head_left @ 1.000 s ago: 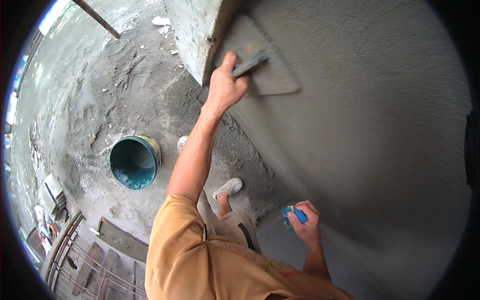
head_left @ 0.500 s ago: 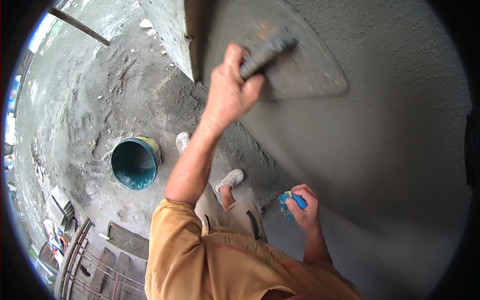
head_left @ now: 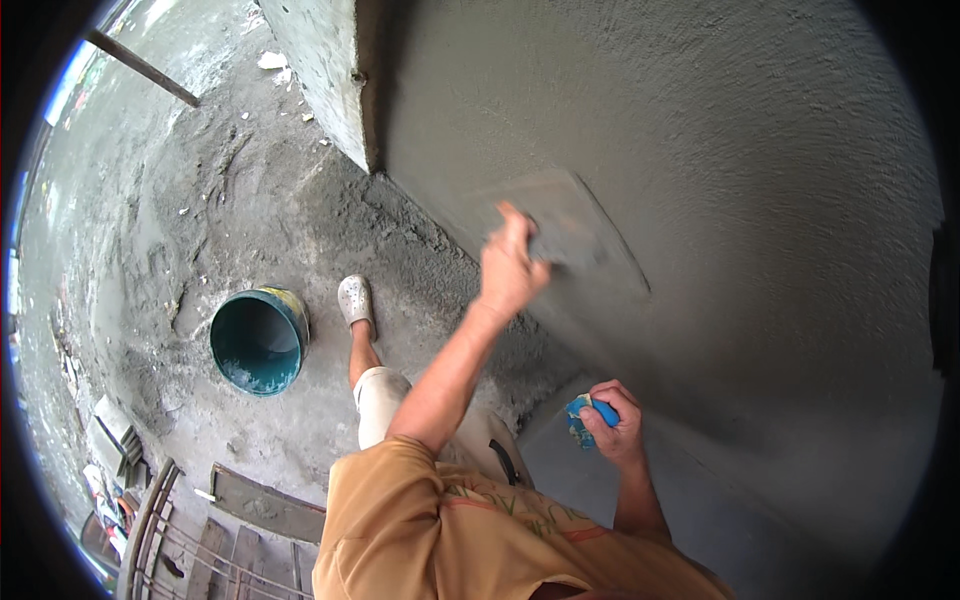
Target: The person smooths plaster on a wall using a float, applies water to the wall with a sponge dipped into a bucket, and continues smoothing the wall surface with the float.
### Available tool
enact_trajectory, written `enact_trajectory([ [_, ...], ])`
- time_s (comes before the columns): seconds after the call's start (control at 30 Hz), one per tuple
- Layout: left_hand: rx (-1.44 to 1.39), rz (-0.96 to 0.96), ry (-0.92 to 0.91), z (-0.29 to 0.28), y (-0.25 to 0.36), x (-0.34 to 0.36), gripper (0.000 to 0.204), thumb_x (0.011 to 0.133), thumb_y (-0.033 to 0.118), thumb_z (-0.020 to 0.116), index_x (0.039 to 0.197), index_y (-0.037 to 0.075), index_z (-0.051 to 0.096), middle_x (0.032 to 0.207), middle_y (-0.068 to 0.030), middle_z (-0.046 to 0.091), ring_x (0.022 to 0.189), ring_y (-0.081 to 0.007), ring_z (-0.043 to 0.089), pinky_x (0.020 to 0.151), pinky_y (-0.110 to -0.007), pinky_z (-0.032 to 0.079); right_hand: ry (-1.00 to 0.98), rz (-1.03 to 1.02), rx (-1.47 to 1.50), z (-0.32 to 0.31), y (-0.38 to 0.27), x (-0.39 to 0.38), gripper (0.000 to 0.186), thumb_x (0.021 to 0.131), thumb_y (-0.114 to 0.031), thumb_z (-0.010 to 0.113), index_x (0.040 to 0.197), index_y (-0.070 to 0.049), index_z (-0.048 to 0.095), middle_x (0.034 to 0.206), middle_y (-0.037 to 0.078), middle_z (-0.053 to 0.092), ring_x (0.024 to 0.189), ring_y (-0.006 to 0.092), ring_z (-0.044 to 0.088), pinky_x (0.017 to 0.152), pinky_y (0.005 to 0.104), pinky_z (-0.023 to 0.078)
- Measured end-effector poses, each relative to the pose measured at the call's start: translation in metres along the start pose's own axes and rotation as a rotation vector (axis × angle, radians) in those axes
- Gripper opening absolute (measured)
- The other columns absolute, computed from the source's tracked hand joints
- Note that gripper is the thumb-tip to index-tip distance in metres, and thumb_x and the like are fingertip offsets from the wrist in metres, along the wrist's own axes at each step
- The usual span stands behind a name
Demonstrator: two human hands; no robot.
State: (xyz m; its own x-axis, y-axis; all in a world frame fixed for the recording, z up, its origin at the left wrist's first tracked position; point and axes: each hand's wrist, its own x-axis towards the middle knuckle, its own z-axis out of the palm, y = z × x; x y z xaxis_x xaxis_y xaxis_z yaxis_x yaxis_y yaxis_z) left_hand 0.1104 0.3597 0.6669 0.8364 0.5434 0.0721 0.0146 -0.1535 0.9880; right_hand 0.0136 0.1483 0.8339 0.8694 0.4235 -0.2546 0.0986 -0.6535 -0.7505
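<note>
My left hand [head_left: 512, 268] is closed round the handle of a plastering float [head_left: 590, 220], somewhat blurred by motion. Its flat, cement-coated blade lies against a wet grey plastered wall [head_left: 780, 130]. Lower down, close to my body, my right hand [head_left: 620, 425] grips a small blue tool [head_left: 577, 418] crusted with pale, yellowish mortar. I cannot make out its exact kind. This tool is held apart from the float, beside the lower part of the wall.
A dark green bucket [head_left: 258, 342] stands on the rough, cement-strewn floor [head_left: 150, 240] left of my shoe [head_left: 355, 298]. A whitish panel edge [head_left: 325, 75] meets the plaster at the top. Bars and boards [head_left: 235, 545] lie at lower left; a pole [head_left: 145, 68] sits upper left.
My left hand has swept the float down the wall, nearer to my body. The right hand still holds the blue tool in nearly the same place. One shoe has dropped out of sight.
</note>
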Motion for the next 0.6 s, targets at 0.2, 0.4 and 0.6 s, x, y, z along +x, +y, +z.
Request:
enact_trajectory([
  [0.2,-0.102,-0.225,0.112,-0.026,-0.093,0.026,0.032,0.075,0.000,0.066,0.099,0.007,0.045,0.074,-0.0187,0.062,0.070,-0.0429,0.065,0.063,-0.046,0.052,-0.028,-0.112,-0.024,0.005,-0.009,-0.005,0.019,0.082,-0.012,0.076,0.087,0.002,0.063,0.089,0.011,0.064,0.076,0.0207,0.061,0.069,0.0322,0.050],
  [0.4,-0.083,-0.054,-0.102,-0.033,0.056,0.018,0.043,0.070,0.001,0.068,0.108,0.006,0.048,0.081,-0.0175,0.061,0.072,-0.0346,0.065,0.065,-0.043,0.053,0.064,0.016,-0.021,0.001,0.011,-0.023,0.021,0.082,-0.013,0.076,0.088,0.001,0.063,0.088,0.012,0.064,0.075,0.0211,0.062,0.069,0.0318,0.050],
  [0.6,0.054,-0.015,-0.073,0.003,-0.090,-0.026,0.038,0.067,-0.004,0.064,0.102,0.007,0.052,0.090,-0.0185,0.063,0.088,-0.0406,0.064,0.080,-0.047,0.052,0.018,-0.058,-0.047,0.008,0.002,-0.010,0.021,0.081,-0.013,0.077,0.088,0.001,0.064,0.088,0.011,0.064,0.075,0.0214,0.062,0.068,0.0326,0.050],
])
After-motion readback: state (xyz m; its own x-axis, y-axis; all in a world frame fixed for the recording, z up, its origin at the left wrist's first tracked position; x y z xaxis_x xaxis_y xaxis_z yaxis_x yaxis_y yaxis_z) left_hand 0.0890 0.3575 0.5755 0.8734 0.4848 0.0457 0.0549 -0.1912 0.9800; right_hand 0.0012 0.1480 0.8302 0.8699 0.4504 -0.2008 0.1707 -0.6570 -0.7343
